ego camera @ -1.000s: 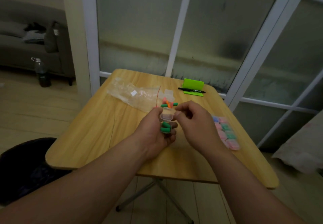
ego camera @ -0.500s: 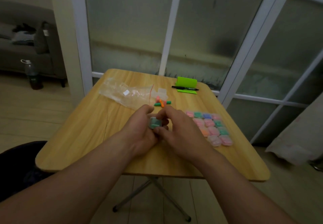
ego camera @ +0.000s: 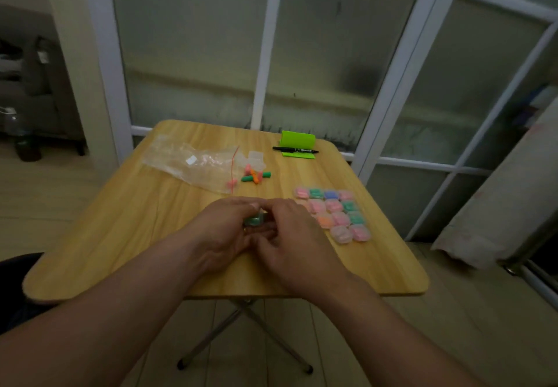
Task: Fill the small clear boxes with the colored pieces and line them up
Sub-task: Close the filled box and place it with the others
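Note:
Over the middle of the wooden table [ego camera: 120, 235], my left hand [ego camera: 229, 229] and my right hand [ego camera: 290, 235] meet around a small clear box [ego camera: 253, 220] with green pieces inside. Fingers of both hands curl round it and hide most of it. To the right lie several filled boxes [ego camera: 332, 214] in rows, pink, green, blue and orange. Loose green, orange and pink pieces [ego camera: 255, 176] lie farther back beside empty clear boxes [ego camera: 256, 157].
A crumpled clear plastic bag [ego camera: 193, 163] lies at the back left of the table. A black marker [ego camera: 296, 150] rests on a green holder [ego camera: 298, 141] at the back edge. Glass door panels stand behind; a dark object sits on the floor at the left.
My hands came down from chest height to just above the table. The green pieces went from my left fingers into the clear box, and both hands closed round it.

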Motion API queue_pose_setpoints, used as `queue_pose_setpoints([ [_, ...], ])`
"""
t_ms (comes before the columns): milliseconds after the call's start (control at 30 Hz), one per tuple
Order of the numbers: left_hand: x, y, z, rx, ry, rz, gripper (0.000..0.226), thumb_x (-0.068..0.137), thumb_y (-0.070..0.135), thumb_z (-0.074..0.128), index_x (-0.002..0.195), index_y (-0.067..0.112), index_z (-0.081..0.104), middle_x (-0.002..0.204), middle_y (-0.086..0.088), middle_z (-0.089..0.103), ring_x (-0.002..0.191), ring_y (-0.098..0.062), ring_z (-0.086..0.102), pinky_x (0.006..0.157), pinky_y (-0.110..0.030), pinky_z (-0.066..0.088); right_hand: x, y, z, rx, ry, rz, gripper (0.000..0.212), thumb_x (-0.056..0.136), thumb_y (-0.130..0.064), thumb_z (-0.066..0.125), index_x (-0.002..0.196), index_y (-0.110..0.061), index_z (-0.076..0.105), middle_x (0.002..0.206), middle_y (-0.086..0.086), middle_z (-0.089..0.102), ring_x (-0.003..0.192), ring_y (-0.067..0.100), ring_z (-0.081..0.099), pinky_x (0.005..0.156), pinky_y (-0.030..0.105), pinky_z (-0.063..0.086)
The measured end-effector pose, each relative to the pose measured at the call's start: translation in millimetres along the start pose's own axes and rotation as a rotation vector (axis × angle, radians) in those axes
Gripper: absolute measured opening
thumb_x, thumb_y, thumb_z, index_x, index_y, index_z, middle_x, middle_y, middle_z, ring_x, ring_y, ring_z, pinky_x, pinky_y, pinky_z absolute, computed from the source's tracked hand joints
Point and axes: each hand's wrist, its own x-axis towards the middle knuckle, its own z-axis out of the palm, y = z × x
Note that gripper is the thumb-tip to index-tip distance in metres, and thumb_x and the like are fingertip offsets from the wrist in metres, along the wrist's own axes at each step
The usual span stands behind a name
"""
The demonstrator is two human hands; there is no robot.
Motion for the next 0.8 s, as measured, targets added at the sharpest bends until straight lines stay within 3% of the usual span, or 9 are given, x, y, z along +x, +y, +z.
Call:
queue_pose_setpoints([
  [100,-1,-8,1,0.043,0.031,0.038,0.029,0.106,0.000,0.044,0.115,-0.010,0.070,0.108,-0.027,0.072,0.077,-0.027,0.077,0.063,-0.032,0.063,-9,-7,8,-0.002,0.031,0.009,0.043,0.096,-0.035,0.063,0.137,-0.028,0.051,0.125,-0.007,0.055,0.114,0.014,0.052,0.099,0.040,0.049],
  [200,-4,-13,2,0.101,0.053,0.072,0.027,0.106,0.000,0.047,0.109,-0.008,0.073,0.104,-0.026,0.075,0.077,-0.025,0.078,0.060,-0.029,0.061,-18,-11,11,0.025,0.049,0.014,0.039,0.099,-0.033,0.060,0.136,-0.029,0.049,0.126,-0.008,0.054,0.114,0.012,0.050,0.101,0.036,0.047],
  [333,-7,-14,9,0.165,0.044,0.059,0.026,0.107,0.006,0.049,0.114,-0.004,0.073,0.109,-0.025,0.075,0.084,-0.025,0.078,0.067,-0.031,0.063,-17,-3,3,0.054,0.064,0.045,0.028,0.101,-0.037,0.060,0.127,-0.031,0.052,0.118,-0.010,0.059,0.109,0.012,0.053,0.097,0.041,0.050],
  [500,-7,-24,28,0.175,-0.013,0.034,0.027,0.109,0.014,0.049,0.120,0.006,0.072,0.115,-0.020,0.075,0.108,-0.032,0.074,0.086,-0.039,0.063,-10,19,-13,-0.009,0.058,0.054,0.033,0.095,-0.039,0.066,0.127,-0.039,0.058,0.116,-0.013,0.059,0.109,0.012,0.055,0.095,0.044,0.052],
  [633,-3,-30,44,0.207,-0.065,0.063,0.027,0.109,0.016,0.049,0.124,0.011,0.072,0.115,-0.014,0.076,0.109,-0.029,0.073,0.095,-0.045,0.061,-7,37,-32,0.006,0.010,0.047,0.040,0.093,-0.032,0.070,0.132,-0.035,0.063,0.119,-0.012,0.059,0.111,0.008,0.054,0.096,0.038,0.052],
  [733,-5,-31,58,0.245,-0.095,0.087,0.025,0.109,0.017,0.050,0.121,0.013,0.072,0.111,-0.010,0.077,0.099,-0.022,0.073,0.079,-0.034,0.064,-7,50,-46,0.022,-0.019,0.034,0.042,0.091,-0.031,0.072,0.133,-0.032,0.064,0.115,-0.013,0.061,0.105,0.005,0.057,0.091,0.034,0.055],
  [800,-6,-30,64,0.286,-0.103,0.098,0.025,0.109,0.018,0.050,0.121,0.015,0.072,0.114,-0.012,0.075,0.103,-0.024,0.072,0.074,-0.030,0.063,-8,57,-52,0.020,-0.027,0.033,0.037,0.092,-0.032,0.072,0.128,-0.033,0.067,0.112,-0.014,0.062,0.101,0.001,0.058,0.086,0.028,0.053],
])
